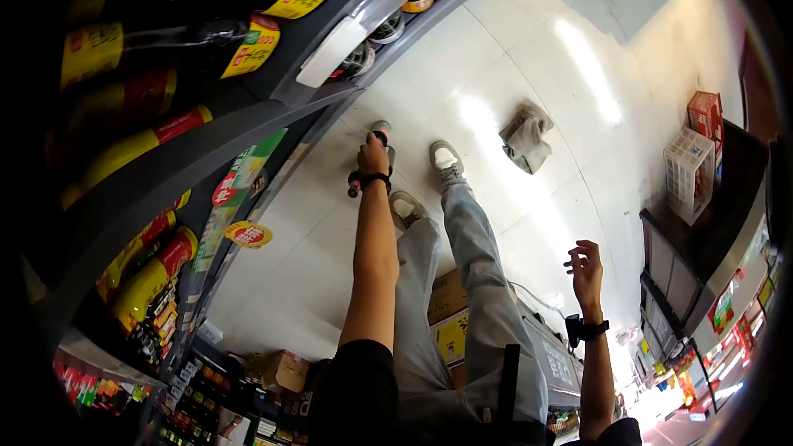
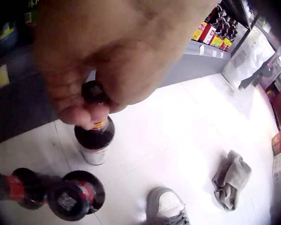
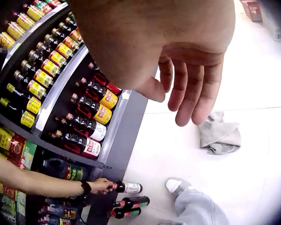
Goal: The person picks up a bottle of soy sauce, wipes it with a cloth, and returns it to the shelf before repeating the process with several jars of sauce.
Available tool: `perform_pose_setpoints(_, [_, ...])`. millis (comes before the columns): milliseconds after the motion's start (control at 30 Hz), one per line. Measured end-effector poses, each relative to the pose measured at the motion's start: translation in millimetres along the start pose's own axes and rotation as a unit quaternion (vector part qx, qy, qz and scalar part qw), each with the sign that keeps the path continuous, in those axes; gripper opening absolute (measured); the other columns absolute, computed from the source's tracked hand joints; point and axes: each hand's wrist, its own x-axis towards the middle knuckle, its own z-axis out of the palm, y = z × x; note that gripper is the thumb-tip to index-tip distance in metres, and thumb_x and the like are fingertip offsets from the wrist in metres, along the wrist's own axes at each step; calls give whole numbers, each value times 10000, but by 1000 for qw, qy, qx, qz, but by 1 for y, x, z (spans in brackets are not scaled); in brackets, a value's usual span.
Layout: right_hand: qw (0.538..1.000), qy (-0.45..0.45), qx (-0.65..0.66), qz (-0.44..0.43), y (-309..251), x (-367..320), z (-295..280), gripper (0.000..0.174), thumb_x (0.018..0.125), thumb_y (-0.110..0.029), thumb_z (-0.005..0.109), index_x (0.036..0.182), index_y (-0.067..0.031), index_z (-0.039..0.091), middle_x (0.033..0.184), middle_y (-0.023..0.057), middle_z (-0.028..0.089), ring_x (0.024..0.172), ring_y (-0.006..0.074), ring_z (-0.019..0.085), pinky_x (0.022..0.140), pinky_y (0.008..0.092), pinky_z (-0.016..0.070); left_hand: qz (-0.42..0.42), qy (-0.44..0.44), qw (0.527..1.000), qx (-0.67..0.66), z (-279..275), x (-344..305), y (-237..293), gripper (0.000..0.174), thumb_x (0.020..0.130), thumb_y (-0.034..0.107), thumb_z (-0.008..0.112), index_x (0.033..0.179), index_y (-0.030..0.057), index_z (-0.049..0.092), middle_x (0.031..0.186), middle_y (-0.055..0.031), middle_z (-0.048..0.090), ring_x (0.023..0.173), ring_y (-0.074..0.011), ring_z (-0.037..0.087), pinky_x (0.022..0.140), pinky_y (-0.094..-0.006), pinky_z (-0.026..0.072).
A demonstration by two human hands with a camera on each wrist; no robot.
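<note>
My left hand (image 1: pixel 373 155) grips the neck of a dark sauce bottle (image 2: pixel 94 151) with a pale label, fingers and thumb curled just under its black cap. Close beside it on the floor are two more dark bottles, one (image 3: pixel 138 202) nearer the held one and another (image 3: pixel 126 212) beyond; their dark caps and red neck bands show in the left wrist view. Away to the right, my right hand (image 1: pixel 586 274) hangs in the air with nothing in it, its fingers loosely bent.
Shelves of sauce bottles (image 3: pixel 51 68) line the left side, their lower edge close to my left hand. A crumpled grey cloth (image 1: pixel 527 139) lies on the pale tiled floor. My shoes (image 1: pixel 446 159) stand beside the bottles. At right are a white crate (image 1: pixel 690 173) and a counter.
</note>
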Motion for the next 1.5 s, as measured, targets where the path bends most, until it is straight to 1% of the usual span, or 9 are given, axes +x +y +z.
perform_pose_setpoints(133, [998,-25,5,-54,-61,1,22,243,953,-41,596,1189,-31,541,988,102,665,825,186,681,670,298,548,47,63,990,-114,-82,-29,32,279,914,307,645,981,45,575,854,-208,707,816,-402,694,683,-501,552])
perform_pose_setpoints(167, [994,-43,47,-89,-102,28,87,250,942,-37,618,1182,-34,550,989,109,668,842,198,683,692,308,551,51,93,989,-101,-154,6,6,278,915,313,644,964,47,581,838,-209,705,804,-403,692,682,-497,549])
perform_pose_setpoints(300, [926,-56,-110,-357,-209,-32,57,574,798,-158,789,1291,-38,522,1179,190,611,1055,370,607,903,397,511,255,77,948,-172,-283,-202,76,249,941,301,623,966,56,583,806,-211,690,732,-403,679,623,-467,538])
perform_pose_setpoints(367, [902,-64,-164,-393,-241,-58,30,815,729,-248,835,1410,-43,436,1340,201,520,1210,382,510,1016,432,448,217,40,961,-164,-354,-270,118,159,870,150,715,957,58,620,775,-174,687,717,-322,702,632,-401,541])
perform_pose_setpoints(567, [811,52,-25,-582,-395,-148,-43,745,664,-108,816,1342,-19,522,1355,204,566,1206,369,586,978,431,510,467,250,816,-233,-586,-463,232,406,754,186,830,1069,-4,658,736,-129,686,604,-254,685,560,-328,548])
perform_pose_setpoints(800, [711,78,25,-699,-502,-175,-98,577,803,-122,774,1323,-64,530,1316,194,617,1159,341,643,990,387,505,549,197,737,-340,-596,-518,191,587,724,120,772,1244,-41,553,712,-75,659,567,-174,593,576,-295,515])
perform_pose_setpoints(1100, [669,26,-28,-742,-611,-109,-58,596,848,-208,730,1354,-74,445,1209,196,608,941,414,637,792,451,530,343,155,880,-291,-472,-496,130,399,828,-21,664,1207,-31,541,794,-94,670,606,-190,631,696,-318,538])
perform_pose_setpoints(1233, [630,30,-29,-775,-643,-95,-36,586,854,-295,736,1316,-72,454,1138,231,623,938,463,612,767,480,514,314,129,881,-329,-454,-498,127,424,839,-13,655,1236,-28,505,921,-113,670,618,-199,634,723,-334,541])
perform_pose_setpoints(1500, [687,16,-36,-726,-669,-71,7,679,783,-339,825,1285,-44,474,933,249,681,860,422,667,708,424,535,307,167,871,-345,-452,-481,137,450,861,20,667,1268,-30,481,996,-106,660,644,-199,612,632,-318,510])
